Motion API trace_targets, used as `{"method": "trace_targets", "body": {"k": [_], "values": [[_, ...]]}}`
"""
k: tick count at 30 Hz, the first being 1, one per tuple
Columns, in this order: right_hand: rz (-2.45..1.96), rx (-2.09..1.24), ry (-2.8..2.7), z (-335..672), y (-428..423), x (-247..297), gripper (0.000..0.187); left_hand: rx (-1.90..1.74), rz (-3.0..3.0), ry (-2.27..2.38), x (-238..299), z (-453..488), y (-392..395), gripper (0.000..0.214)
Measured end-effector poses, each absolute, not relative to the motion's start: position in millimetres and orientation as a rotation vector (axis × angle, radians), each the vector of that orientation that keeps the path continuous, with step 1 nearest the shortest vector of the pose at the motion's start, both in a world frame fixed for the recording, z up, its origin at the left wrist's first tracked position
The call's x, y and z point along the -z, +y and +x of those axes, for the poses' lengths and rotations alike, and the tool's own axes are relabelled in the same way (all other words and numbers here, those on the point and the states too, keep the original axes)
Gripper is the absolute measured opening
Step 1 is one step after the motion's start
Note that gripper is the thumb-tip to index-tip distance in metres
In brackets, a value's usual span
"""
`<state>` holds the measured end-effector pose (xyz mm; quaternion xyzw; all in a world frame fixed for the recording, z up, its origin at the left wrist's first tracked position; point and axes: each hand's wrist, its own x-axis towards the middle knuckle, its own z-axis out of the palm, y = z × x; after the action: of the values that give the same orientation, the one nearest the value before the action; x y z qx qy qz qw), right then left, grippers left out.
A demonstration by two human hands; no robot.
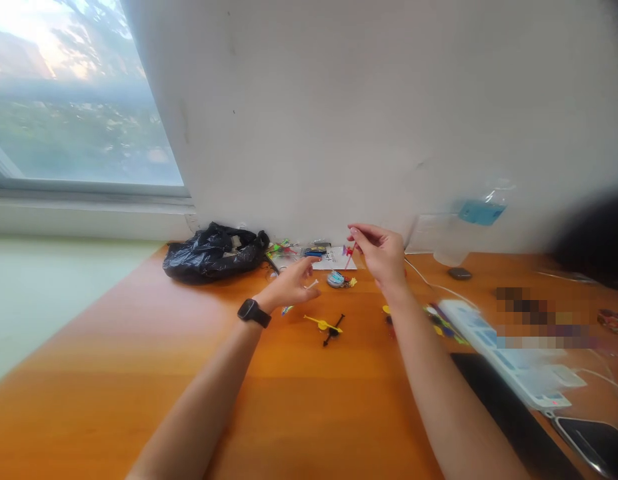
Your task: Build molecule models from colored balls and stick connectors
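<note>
My right hand (381, 257) is raised over the back of the table, its thumb and fingertips pinched on a thin red stick (347, 260) that slants downward. My left hand (291, 283) reaches in from the left, index finger stretched forward. Between its thumb and lower fingers shows a small white stick (313, 284). On the table in front of the hands, a yellow arrow-like piece (323, 325) lies crossed with a black arrow-like piece (333, 331). A round grey-blue tin-like item (335, 279) with small coloured bits beside it sits between the hands.
A black plastic bag (213, 253) slumps at the back left near the wall. White paper (339, 257) and small coloured pieces lie behind the hands. To the right are a white power strip (503, 350), a black mat (509, 413) and a phone-like device (596, 443).
</note>
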<state>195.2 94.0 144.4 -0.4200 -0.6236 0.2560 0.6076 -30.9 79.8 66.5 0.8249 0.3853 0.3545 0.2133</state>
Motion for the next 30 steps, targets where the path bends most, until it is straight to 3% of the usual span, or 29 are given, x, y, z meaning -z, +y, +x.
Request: {"method": "trace_targets", "body": {"k": [14,30], "values": [[-0.969,-0.538,-1.861,171.9,72.6,-146.6,0.016,-1.206,2.259,0.905,-83.8,-19.1,74.2,0.065],[-0.815,-0.650,-2.161,167.2,38.6,-169.7,0.029,-1.270,2.262,0.757,-99.9,-16.1,65.4,0.044]]}}
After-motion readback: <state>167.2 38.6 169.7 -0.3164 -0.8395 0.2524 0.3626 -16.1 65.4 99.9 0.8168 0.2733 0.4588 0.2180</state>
